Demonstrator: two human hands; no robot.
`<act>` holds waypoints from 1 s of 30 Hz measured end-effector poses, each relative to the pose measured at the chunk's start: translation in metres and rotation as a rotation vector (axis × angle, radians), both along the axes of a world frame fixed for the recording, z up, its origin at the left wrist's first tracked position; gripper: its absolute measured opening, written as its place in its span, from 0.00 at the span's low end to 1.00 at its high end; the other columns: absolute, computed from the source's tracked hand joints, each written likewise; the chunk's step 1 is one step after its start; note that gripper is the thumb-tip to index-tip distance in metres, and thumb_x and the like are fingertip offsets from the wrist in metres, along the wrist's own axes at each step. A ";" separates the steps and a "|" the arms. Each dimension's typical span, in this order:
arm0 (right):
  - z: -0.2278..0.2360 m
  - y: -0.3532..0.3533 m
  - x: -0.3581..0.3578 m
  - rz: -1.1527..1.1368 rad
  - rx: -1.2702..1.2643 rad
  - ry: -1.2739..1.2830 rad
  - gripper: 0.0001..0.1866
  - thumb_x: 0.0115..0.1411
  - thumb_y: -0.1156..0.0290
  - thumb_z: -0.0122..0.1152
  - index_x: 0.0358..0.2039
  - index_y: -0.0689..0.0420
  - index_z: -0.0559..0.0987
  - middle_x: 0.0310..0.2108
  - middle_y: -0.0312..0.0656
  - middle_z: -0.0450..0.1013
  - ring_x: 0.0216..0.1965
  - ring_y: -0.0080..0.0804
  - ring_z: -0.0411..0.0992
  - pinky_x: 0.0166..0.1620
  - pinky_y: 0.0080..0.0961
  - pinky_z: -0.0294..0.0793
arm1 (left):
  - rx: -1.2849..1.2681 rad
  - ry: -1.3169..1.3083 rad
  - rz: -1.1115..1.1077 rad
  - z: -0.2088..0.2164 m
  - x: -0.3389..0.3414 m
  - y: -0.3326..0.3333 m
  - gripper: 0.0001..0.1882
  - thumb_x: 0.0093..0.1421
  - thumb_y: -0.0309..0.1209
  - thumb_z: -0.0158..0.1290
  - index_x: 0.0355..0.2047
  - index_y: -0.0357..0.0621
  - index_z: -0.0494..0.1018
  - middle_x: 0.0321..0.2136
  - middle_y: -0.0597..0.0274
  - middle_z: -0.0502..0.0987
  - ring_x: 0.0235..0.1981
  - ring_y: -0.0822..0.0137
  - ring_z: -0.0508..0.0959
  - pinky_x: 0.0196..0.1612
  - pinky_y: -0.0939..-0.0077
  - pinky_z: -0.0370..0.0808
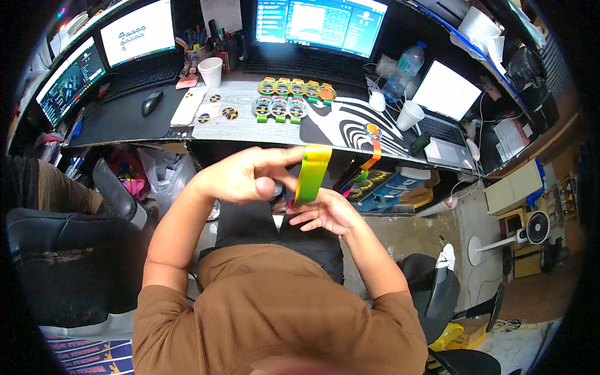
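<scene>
A yellow-green medal ribbon (312, 174) is stretched as a loop in front of my lap, just off the desk's front edge. My left hand (240, 174) holds its upper end, with the index finger reaching into the loop and the thumb pointing forward. At the lower end, my right hand (328, 212) grips the ribbon, its other fingers spread; its thumb and index finger are partly hidden behind the band. Gold medals (290, 87) lie in a row on the desk, above a row of three silver medals (279, 109). Another medal (373, 131) lies at the edge, its orange ribbon (374, 155) hanging down.
Round stickers (229, 113) lie on the grey desktop (231, 132). Around them stand a white cup (211, 72), a second cup (410, 115), a water bottle (406, 69), a mouse (152, 104) and a laptop (447, 94). Chairs (75, 262) and a fan (536, 227) are nearby.
</scene>
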State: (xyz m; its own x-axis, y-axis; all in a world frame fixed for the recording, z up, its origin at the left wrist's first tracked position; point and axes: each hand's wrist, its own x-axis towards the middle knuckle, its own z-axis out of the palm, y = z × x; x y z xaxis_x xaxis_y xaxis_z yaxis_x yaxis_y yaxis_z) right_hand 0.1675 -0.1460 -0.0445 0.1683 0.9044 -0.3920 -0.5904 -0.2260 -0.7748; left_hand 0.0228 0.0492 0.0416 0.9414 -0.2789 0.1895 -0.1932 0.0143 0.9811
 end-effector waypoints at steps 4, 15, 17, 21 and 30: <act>0.008 -0.001 0.004 -0.140 0.087 -0.231 0.06 0.61 0.71 0.55 0.36 0.59 0.73 0.36 0.42 0.76 0.37 0.34 0.77 0.38 0.33 0.81 | 0.034 0.071 -0.059 -0.013 -0.001 -0.014 0.50 0.52 0.66 0.48 0.65 0.44 0.50 0.37 0.59 0.78 0.27 0.79 0.74 0.27 0.88 0.70; 0.102 -0.028 0.008 -0.091 0.907 -2.217 0.05 0.52 0.80 0.52 0.26 0.55 0.69 0.40 0.49 0.76 0.45 0.45 0.75 0.51 0.42 0.74 | 0.079 0.235 -0.128 -0.006 -0.006 -0.016 0.59 0.43 0.76 0.35 0.65 0.43 0.52 0.33 0.58 0.80 0.08 0.84 0.57 0.11 0.90 0.55; 0.109 -0.026 0.006 -0.123 0.943 -2.366 0.05 0.53 0.77 0.55 0.27 0.55 0.69 0.43 0.49 0.76 0.47 0.45 0.75 0.51 0.42 0.74 | 0.061 0.224 -0.132 -0.004 -0.007 -0.015 0.57 0.46 0.74 0.38 0.65 0.42 0.52 0.35 0.57 0.79 0.12 0.83 0.64 0.15 0.89 0.61; 0.112 -0.025 0.002 -0.126 0.913 -2.386 0.06 0.50 0.72 0.60 0.29 0.55 0.74 0.43 0.45 0.76 0.45 0.41 0.76 0.49 0.37 0.75 | 0.133 0.075 0.063 -0.009 -0.003 -0.027 0.51 0.53 0.67 0.46 0.65 0.40 0.52 0.44 0.57 0.76 0.32 0.78 0.76 0.35 0.84 0.73; 0.092 -0.022 -0.014 -0.493 0.499 -1.441 0.20 0.48 0.81 0.61 0.44 0.60 0.77 0.36 0.44 0.76 0.32 0.31 0.74 0.39 0.22 0.73 | -0.295 0.163 0.337 -0.021 0.011 -0.041 0.36 0.55 0.28 0.60 0.62 0.41 0.57 0.37 0.63 0.78 0.24 0.84 0.72 0.20 0.88 0.66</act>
State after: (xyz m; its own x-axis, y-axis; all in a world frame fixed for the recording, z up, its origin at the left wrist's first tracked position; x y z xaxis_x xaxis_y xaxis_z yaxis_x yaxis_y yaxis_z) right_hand 0.1531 -0.1681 0.0475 0.4195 0.6355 0.6482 0.7282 0.1908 -0.6583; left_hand 0.0336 0.0078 0.0204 0.9943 0.0905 0.0567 -0.0785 0.2596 0.9625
